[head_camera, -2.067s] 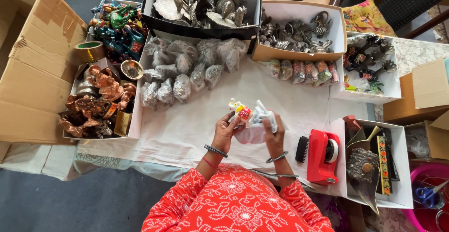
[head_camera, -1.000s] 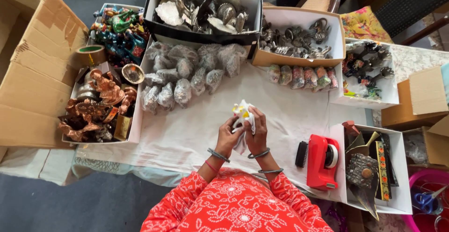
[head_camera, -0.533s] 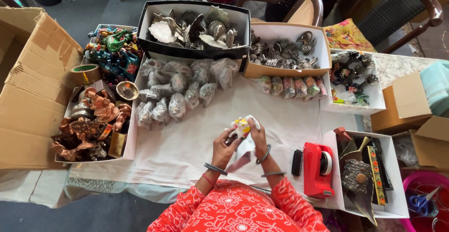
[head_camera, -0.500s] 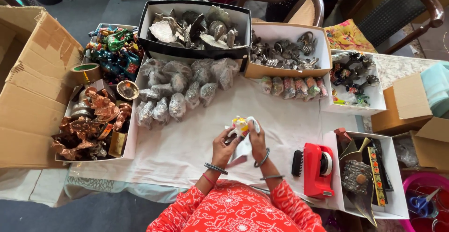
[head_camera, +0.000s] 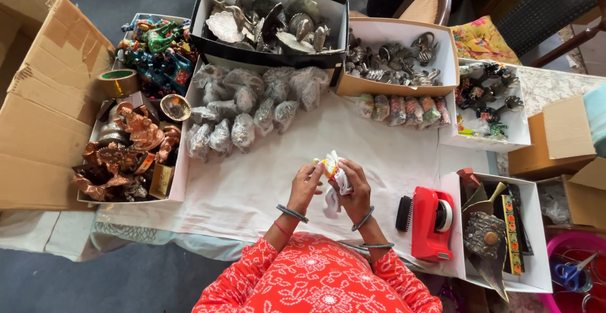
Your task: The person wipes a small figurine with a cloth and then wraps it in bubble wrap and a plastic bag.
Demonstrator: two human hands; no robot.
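Left hand (head_camera: 305,185): fingers curled onto the left side of the small white-wrapped bundle (head_camera: 332,169), holding it.
Right hand (head_camera: 355,190): fingers closed round the right side of the same bundle, white wrapping hanging below the palm.
Bundle: held between both hands above the white cloth of the bench (head_camera: 252,187), near the middle, close to the person; a bit of yellow and red shows at its top.
Black box (head_camera: 273,23): far centre, filled with silver-grey metal leaves and dishes.
Tan box (head_camera: 394,57): just right of the black box, dark metal pieces lying inside.
White tray, far right (head_camera: 486,101): dark painted figurines.
Left tray (head_camera: 129,155): copper-coloured figures and a small bowl.
Far-left box (head_camera: 154,51): green and blue painted figures.
Big carton (head_camera: 44,98): at the left edge, flaps open.
Loose on cloth: plastic-wrapped grey items (head_camera: 246,101); a row of wrapped colourful pieces (head_camera: 404,110).
Red tape dispenser (head_camera: 432,221): right of the hands.
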